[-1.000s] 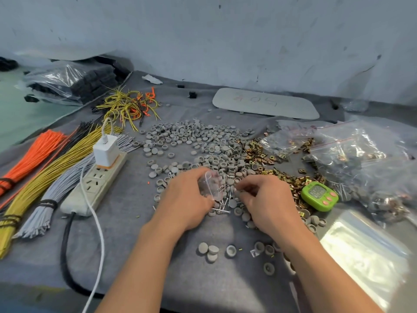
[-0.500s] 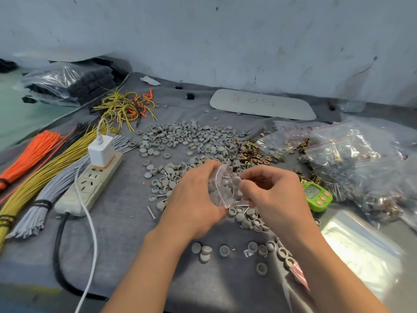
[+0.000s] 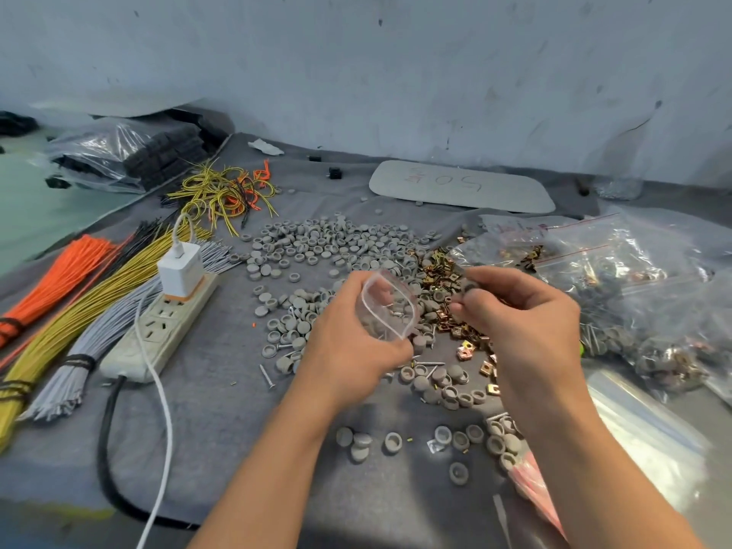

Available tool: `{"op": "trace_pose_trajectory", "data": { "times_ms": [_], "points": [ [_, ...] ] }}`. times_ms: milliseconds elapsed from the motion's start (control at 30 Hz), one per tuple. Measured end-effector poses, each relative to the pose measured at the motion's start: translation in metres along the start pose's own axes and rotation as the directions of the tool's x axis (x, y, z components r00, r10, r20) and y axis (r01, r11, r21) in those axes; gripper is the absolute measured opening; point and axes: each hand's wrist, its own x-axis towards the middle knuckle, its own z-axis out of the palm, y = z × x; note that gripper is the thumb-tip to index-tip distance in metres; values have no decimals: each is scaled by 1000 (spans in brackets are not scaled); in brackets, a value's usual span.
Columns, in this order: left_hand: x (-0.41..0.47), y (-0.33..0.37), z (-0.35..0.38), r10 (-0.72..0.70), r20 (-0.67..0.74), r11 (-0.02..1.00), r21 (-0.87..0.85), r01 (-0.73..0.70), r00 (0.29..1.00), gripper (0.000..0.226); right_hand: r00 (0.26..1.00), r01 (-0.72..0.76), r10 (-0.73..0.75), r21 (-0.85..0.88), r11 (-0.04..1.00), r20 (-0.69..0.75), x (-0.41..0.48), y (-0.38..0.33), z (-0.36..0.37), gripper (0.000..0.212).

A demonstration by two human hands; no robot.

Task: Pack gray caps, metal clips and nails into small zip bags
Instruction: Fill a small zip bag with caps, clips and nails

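Plate (image 3: 495,192) at back of table (image 3: 222,410): handwritten "50", red marks beside it unreadable. Left hand (image 3: 348,346) grips a zip bag (image 3: 390,307) with its mouth held agape, contents indistinct through the film. Right hand (image 3: 527,311) is just beside it and pinches a cap (image 3: 469,287) half hidden by the fingers. Caps (image 3: 325,247), clips (image 3: 439,271) and nails (image 3: 269,376) lie loose under the hands; big bags (image 3: 633,279) at right hold mixed parts, cut off by the frame edge.
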Motion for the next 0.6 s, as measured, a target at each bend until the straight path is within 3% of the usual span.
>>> {"op": "trace_pose_trajectory", "data": {
  "times_ms": [100, 200, 333, 467, 600],
  "points": [
    [2, 7, 3, -48, -16, 943, -330, 40, 999, 47, 992, -123, 124, 101, 987, -7, 3, 4, -3, 17],
    [6, 12, 5, -98, -8, 834, -546, 78, 995, 48, 984, -174, 171, 74, 982, 46, 0, 8, 1, 10],
    [7, 14, 5, -86, 24, 799, -596, 83, 996, 65, 966, -210, 209, -9, 978, 151, -4, 10, 7, 13],
    [2, 20, 7, -90, 104, 781, -610, 135, 990, 97, 925, -201, 232, -128, 971, 300, -10, 11, 13, 18],
    [-1, 22, 4, -77, 233, 771, -602, 206, 969, 111, 918, -215, 246, -129, 968, 311, -11, 11, 18, 15]
  ]
}}
